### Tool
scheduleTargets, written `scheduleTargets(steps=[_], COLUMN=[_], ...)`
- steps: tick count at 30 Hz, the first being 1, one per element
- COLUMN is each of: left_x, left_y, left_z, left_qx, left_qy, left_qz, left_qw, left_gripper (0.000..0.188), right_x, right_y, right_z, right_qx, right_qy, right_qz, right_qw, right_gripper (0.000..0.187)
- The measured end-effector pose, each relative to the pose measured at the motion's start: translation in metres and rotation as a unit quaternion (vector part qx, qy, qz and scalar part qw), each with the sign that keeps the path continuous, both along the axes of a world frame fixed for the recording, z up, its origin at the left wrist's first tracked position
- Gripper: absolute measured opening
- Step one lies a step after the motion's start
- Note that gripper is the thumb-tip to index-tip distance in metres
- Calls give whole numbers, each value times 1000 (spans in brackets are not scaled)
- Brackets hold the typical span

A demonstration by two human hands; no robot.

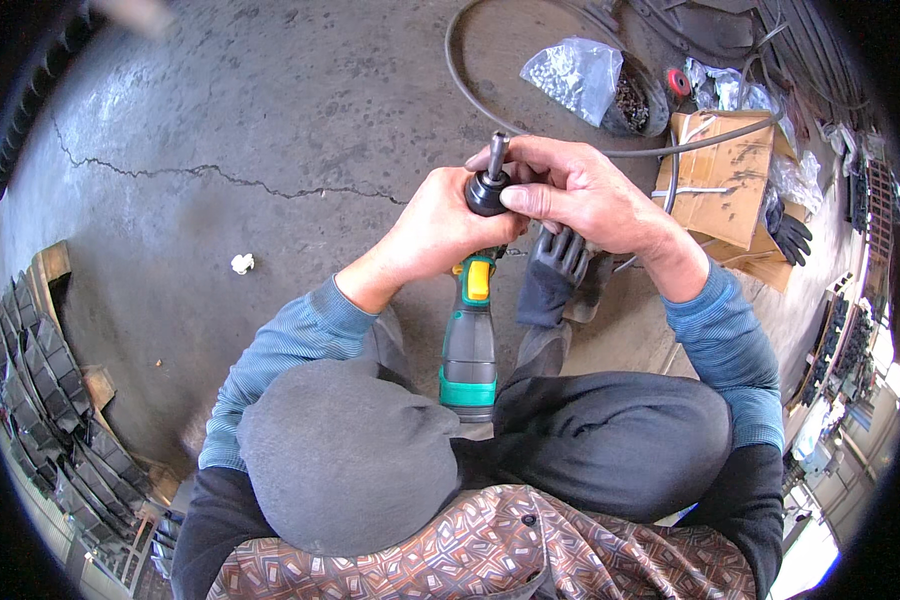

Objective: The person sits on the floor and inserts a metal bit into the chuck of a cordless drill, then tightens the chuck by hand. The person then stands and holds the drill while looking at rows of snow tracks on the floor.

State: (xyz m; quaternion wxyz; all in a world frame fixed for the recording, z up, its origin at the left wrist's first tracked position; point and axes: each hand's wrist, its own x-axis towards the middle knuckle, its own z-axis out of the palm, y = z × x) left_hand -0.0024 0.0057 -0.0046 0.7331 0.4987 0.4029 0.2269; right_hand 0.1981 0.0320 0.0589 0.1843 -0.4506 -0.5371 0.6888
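Note:
A green and black handheld power tool (468,345) with a yellow switch stands between my knees, its nose pointing away from me. My left hand (440,225) is wrapped around its front end, just behind the black chuck (486,194). A short metal bit (498,155) sticks out of the chuck. My right hand (590,190) is closed at the chuck, thumb on its side and index finger by the bit. Below my right hand lies a dark grey glove (555,275), partly hidden by the tool and my hand.
Cardboard (715,190) lies to the right with a black glove (792,238) beside it. A hose (460,75) curves past a clear bag of small metal parts (575,78) and a bucket (638,100). Dark metal parts (50,350) are stacked at left. Crumpled white paper (242,263) lies on the floor.

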Motion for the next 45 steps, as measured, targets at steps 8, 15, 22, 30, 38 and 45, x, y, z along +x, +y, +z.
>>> scheduleTargets(steps=[8, 15, 22, 30, 38, 45], left_x=[2, 3, 5, 2, 1, 1], left_y=[-1, -4, 1, -3, -5, -3], left_z=[1, 3, 10, -4, -5, -2], left_qx=[15, 6, 19, 13, 43, 38], left_qy=[-2, 13, 32, 48, 33, 37], left_qz=[28, 55, 46, 56, 77, 52], left_qw=[999, 998, 998, 997, 996, 997], left_gripper=[23, 21, 23, 24, 28, 32], right_x=[-5, -17, -9, 1, -16, -12], right_y=[1, -8, -4, 1, -6, -6], right_z=[1, -5, -11, -9, -11, -10], right_qx=[27, 127, 113, 22, 136, 110], right_qy=[-54, -150, -97, -41, -112, -119], right_qz=[-15, -45, -30, -8, -39, -29], right_qw=[998, 979, 988, 999, 984, 986], right_gripper=[45, 49, 41, 49, 45, 45])
